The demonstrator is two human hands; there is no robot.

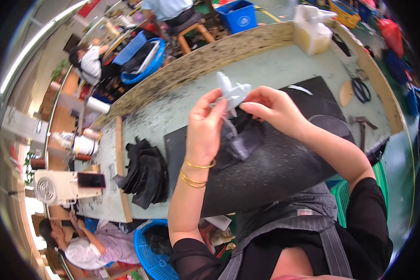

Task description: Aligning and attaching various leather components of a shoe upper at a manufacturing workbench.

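Note:
A bundle of pale grey, thin crumpled pieces (pixel 235 94) is held up above the black work mat (pixel 284 163). My left hand (pixel 207 123) grips it from the left between thumb and fingers. My right hand (pixel 276 109) is closed in a pinch at the bundle's right edge. A narrow pale strip (pixel 229 126) hangs below the bundle. Beneath the hands, a thin black piece with a greyish patch (pixel 240 147) shows over the mat; whether it is attached to the bundle I cannot tell.
Stacked black pieces (pixel 147 172) lie left of the mat. Scissors (pixel 360 89), a hammer (pixel 363 126) and a translucent container of yellowish contents (pixel 311 35) stand or lie on the right. A wooden rim (pixel 196 58) borders the bench. Other people sit left and beyond.

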